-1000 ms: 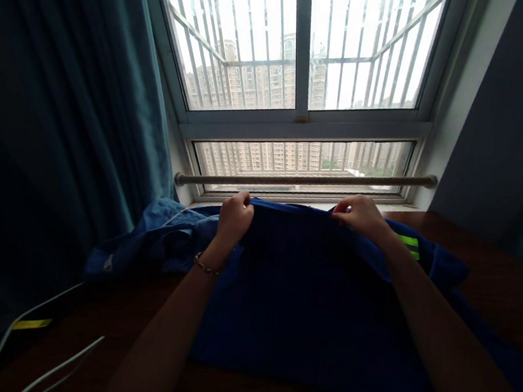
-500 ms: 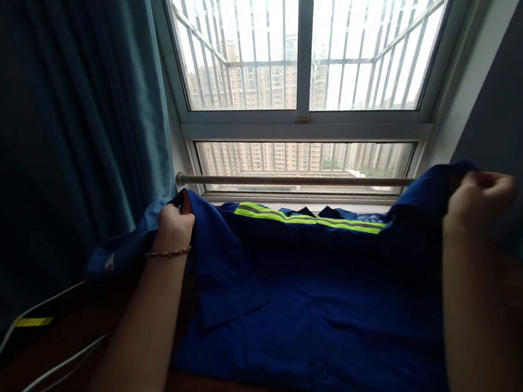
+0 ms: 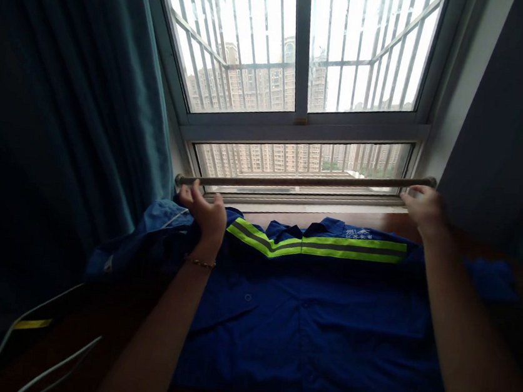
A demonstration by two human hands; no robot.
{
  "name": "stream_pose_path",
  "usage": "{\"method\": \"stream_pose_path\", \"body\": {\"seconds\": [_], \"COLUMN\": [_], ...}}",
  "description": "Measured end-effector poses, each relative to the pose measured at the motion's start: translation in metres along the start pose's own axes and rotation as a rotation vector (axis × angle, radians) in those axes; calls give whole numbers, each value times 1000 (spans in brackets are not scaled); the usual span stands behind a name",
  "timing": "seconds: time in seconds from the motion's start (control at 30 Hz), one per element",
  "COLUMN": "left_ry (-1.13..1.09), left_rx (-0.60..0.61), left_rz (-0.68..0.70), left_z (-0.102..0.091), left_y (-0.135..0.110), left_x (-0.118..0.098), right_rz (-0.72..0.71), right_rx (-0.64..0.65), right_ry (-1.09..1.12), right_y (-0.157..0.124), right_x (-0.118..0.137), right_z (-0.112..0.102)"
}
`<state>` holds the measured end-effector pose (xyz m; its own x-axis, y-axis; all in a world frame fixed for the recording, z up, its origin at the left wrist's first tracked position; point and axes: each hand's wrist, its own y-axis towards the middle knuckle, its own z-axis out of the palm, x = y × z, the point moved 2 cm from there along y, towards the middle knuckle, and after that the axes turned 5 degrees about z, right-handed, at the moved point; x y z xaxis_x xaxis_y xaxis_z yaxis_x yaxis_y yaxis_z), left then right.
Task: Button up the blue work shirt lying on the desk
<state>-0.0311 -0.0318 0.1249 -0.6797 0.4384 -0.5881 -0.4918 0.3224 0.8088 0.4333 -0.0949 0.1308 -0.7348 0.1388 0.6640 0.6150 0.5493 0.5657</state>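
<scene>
A blue work jacket (image 3: 323, 316) lies spread on the dark wooden surface, its chest crossed by a yellow-green reflective stripe (image 3: 354, 249). White lettering shows above the stripe at the right. My left hand (image 3: 205, 215) is over the jacket's left shoulder area, fingers apart and holding nothing I can see. Beyond the jacket's right shoulder, my right hand (image 3: 425, 208) hovers near the window rail, its fingers loosely bent with a gap between thumb and finger. A blue sleeve (image 3: 490, 279) sticks out behind my right forearm. The jacket's left side lies bunched by the curtain.
A horizontal rail (image 3: 301, 181) runs across the barred window (image 3: 298, 121) behind the jacket. Blue curtains (image 3: 126, 92) hang at the left. A white cable (image 3: 31, 308) with a yellow tag (image 3: 33, 324) lies at the lower left. A wall (image 3: 494, 141) stands at the right.
Both hands have let go of the raised jacket sides, which have dropped flatter. My left hand has moved right and slightly up; my right hand has moved left and slightly down.
</scene>
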Motion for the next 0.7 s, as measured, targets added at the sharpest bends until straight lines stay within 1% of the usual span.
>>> {"method": "stream_pose_path", "body": {"seconds": [0.03, 0.07, 0.13, 0.2, 0.27, 0.3, 0.33, 0.37, 0.4, 0.47, 0.53, 0.6, 0.7], "left_ry": [14, 8, -51, -108, -105, -90, -73, -56, -40, -14, 2, 6, -5], "left_rx": [102, 244, 577, 863, 1123, 1220, 1276, 1305, 1305, 1270, 1247, 1236, 1227], "left_rz": [120, 222, 384, 479, 574, 616, 648, 672, 688, 704, 718, 731, 741], "left_z": [5, 11, 25, 38, 46, 47, 47, 47, 45, 43, 41, 41, 41], "left_y": [-16, -35, -79, -124, -162, -175, -185, -191, -195, -195, -194, -193, -195], "left_x": [-16, -29, -47, -51, -46, -42, -37, -34, -31, -29, -29, -30, -30], "right_rz": [-8, -41, -153, -296, -437, -504, -565, -619, -652, -664, -638, -617, -604], "right_rx": [30, 92, 263, 411, 471, 475, 463, 469, 495, 575, 624, 620, 601], "right_ry": [28, 66, 119, 83, 29, -5, -50, -105, -156, -236, -277, -295, -323], "right_y": [-3, -10, -34, -68, -105, -121, -136, -148, -157, -167, -170, -169, -169], "right_x": [7, 17, 43, 67, 79, 80, 77, 72, 65, 49, 37, 32, 33], "right_z": [9, 19, 41, 67, 93, 106, 118, 129, 139, 154, 162, 165, 166]}}
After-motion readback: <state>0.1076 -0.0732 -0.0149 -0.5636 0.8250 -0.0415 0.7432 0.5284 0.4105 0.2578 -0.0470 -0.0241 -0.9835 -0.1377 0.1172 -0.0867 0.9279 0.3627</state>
